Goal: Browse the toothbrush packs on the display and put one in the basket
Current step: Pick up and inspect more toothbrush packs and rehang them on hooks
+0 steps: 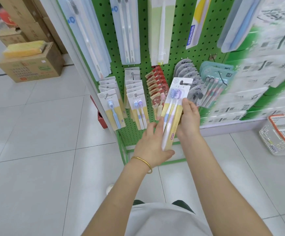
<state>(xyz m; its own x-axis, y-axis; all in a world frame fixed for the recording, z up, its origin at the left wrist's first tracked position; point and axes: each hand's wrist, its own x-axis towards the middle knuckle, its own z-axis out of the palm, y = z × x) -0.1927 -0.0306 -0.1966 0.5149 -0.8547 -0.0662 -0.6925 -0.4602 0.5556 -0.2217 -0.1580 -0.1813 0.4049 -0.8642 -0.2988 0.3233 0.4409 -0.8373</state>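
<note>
The toothbrush pack [173,108] is held in front of the green pegboard display [141,40], its long axis almost upright, leaning a little right; brush heads point up, handles down. The left hand [152,143] grips its lower end, thumb underneath; the right hand [189,116] curls round its right edge. The basket [271,142] stands on the floor [36,133], well apart at right.
</note>
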